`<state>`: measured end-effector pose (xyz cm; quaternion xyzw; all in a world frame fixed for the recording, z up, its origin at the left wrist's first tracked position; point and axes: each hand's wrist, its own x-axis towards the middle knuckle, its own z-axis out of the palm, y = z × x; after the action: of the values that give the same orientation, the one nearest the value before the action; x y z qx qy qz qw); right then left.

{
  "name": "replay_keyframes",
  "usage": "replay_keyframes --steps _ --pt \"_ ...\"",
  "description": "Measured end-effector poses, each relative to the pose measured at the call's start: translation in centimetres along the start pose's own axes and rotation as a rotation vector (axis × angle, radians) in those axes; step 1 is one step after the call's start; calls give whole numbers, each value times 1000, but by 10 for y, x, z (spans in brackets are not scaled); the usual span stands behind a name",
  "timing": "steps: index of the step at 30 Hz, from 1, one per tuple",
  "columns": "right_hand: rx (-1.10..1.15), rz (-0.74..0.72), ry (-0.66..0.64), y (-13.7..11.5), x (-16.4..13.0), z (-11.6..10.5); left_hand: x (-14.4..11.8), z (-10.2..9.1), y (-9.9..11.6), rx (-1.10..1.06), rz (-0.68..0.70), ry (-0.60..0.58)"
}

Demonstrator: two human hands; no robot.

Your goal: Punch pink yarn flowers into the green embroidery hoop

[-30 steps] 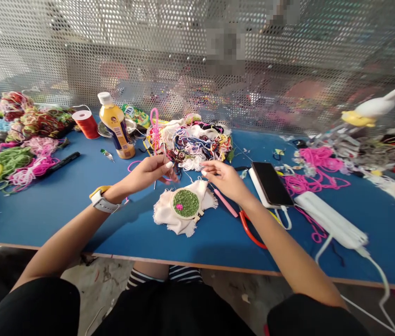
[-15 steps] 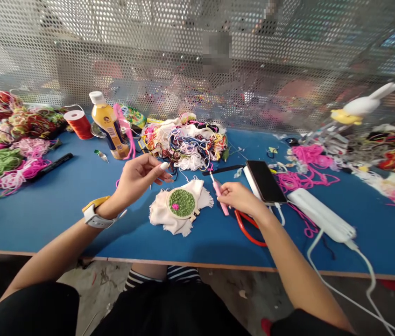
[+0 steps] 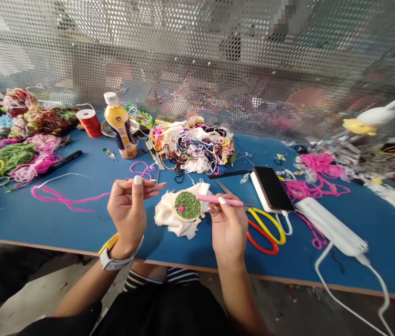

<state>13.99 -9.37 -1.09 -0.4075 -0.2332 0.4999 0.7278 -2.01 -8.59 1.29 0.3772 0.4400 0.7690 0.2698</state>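
- The right hand (image 3: 228, 226) grasps a pink pen-shaped tool (image 3: 220, 200) between thumb and fingers, holding it nearly level, one end pointing toward the cloth.
- The left hand (image 3: 127, 210) is raised over the desk (image 3: 88, 233), thumb against the curled fingers; I cannot tell for certain whether it pinches anything.
- A length of bright pink yarn (image 3: 73, 201) stretches out left of the left hand, one end running up to the hand's edge.
- Between the two hands, a cream cloth (image 3: 169, 221) with frayed edges lies on the desk.
- A round hoop (image 3: 174, 210) is set in the cloth, framing green looped stitches (image 3: 191, 200) with a small pink patch (image 3: 181, 208) at their lower left.
- Beside the right hand lie scissors (image 3: 272, 228) with one red and one yellow handle.
- Past the scissors, a dark phone (image 3: 272, 186) rests on a white block (image 3: 257, 191), with a white power strip (image 3: 330, 224) farther right.
- Beyond the cloth sits a tangled heap of many-coloured yarn (image 3: 201, 144).
- Left of that heap, a capped bottle (image 3: 122, 130) stands upright near a spool of red cord (image 3: 90, 125).
- A pale watch (image 3: 115, 263) and a yellow band (image 3: 109, 243) circle the left wrist.
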Motion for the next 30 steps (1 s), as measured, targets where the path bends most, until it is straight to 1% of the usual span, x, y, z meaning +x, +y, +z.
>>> replay_keyframes --steps 1,2,3,4,5,6,7,8,9,10,12,17,20,25,30 --pt "-11 0 -3 1 0 -1 0 -2 -1 21 13 2" --pt "-22 -13 -4 1 1 -2 0 -6 -1 66 31 -21" --pt "-36 -36 -4 1 3 -4 3 -12 0 141 54 -82" --pt "-54 -63 -6 -1 6 -7 7 -19 2 246 76 -185" --pt "-74 -90 -5 -4 9 -11 12 -28 4 397 93 -372" --pt "-89 -116 -4 -7 13 -15 17 -38 7 560 122 -600" --pt "-98 -137 -1 -12 16 -19 23 -48 9 702 158 -790" --pt "-101 -157 7 -17 20 -23 27 -57 12 815 192 -937" --pt "-101 -174 13 -21 23 -26 31 -65 14 904 231 -991" --pt "-100 -191 18 -26 25 -28 33 -72 16 967 261 -1027" --pt "-114 -213 10 -31 25 -29 33 -79 17 1036 294 -1056" --pt "-184 -255 -32 -33 13 -19 26 -80 18 1052 321 -1149" --pt "-192 -267 -59 -33 10 -16 25 -80 20 1041 353 -1159" --pt "-126 -177 -100 -34 14 -17 28 -80 23 1038 375 -1139" --pt "-145 -147 -118 -31 15 -17 30 -77 21 1096 400 -1146"
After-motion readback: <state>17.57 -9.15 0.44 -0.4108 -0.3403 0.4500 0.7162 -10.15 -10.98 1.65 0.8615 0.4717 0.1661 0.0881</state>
